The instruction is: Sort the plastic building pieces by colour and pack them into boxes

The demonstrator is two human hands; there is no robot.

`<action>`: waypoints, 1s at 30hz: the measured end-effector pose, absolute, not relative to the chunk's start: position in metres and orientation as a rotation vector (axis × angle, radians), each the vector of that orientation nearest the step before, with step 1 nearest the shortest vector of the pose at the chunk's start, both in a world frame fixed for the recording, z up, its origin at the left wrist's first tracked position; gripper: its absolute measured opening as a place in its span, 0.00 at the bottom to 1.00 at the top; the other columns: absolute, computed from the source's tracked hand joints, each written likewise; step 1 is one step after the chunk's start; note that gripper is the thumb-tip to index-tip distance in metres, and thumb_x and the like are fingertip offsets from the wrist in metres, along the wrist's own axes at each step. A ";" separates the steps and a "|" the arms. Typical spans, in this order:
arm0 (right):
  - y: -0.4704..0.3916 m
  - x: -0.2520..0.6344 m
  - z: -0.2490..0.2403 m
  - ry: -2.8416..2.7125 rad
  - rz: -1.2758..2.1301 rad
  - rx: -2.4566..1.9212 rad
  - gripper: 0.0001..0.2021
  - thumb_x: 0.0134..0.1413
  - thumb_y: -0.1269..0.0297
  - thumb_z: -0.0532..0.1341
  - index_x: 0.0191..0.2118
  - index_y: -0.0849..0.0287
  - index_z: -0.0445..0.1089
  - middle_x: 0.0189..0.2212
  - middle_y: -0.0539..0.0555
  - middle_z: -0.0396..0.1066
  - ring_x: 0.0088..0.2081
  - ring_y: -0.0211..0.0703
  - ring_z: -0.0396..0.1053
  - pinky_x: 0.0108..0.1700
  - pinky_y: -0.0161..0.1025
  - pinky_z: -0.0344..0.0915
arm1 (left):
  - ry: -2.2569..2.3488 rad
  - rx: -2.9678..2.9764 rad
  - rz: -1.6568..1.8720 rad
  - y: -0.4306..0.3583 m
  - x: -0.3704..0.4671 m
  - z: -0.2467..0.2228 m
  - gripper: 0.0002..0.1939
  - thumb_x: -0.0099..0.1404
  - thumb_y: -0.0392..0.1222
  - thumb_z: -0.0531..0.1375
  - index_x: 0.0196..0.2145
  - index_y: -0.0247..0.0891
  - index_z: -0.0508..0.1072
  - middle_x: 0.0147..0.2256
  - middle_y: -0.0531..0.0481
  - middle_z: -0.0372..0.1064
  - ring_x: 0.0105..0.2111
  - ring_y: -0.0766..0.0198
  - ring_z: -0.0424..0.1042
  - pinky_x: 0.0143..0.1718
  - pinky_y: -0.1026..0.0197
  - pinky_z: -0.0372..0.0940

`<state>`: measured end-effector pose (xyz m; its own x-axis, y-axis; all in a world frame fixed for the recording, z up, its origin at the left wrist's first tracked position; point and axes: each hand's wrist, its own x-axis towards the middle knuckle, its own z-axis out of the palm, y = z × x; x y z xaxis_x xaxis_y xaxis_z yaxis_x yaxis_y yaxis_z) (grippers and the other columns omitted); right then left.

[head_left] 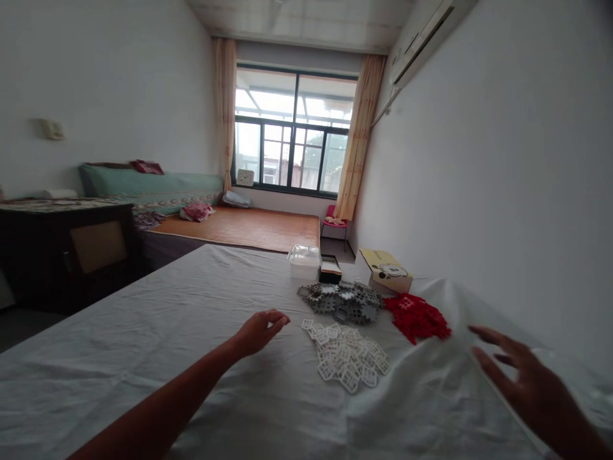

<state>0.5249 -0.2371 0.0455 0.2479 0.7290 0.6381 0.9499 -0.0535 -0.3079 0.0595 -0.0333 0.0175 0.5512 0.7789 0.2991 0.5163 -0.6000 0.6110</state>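
My left hand (261,331) hovers over the sheet, just left of a spread pile of white flat plastic pieces (347,354). Its fingers are loosely curled, the thumb stands a little apart, and no object shows in them. At the right, my right hand (527,377) is open, thumb and fingers spread, with nothing in it. It is nearest to a heap of red plastic pieces (416,316), which lies to its left. Behind the white pile is a heap of grey toothed plastic pieces (342,301). Neither hand touches a pile.
A white sheet (143,338) with creases covers the work surface. At its far side stand a clear plastic box (304,263), a small black box (330,269) and a yellow carton (385,269). A wall (502,160) runs along the right; a dark cabinet (67,249) stands left.
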 end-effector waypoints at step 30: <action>0.126 0.272 0.037 -2.433 -0.739 -1.799 0.18 0.55 0.70 0.56 0.52 0.64 0.63 0.48 0.65 0.69 0.50 0.52 0.64 0.47 0.46 0.58 | 0.985 2.606 1.048 -0.026 0.038 -0.016 0.09 0.64 0.39 0.53 0.37 0.44 0.74 0.36 0.51 0.73 0.38 0.64 0.69 0.40 0.61 0.62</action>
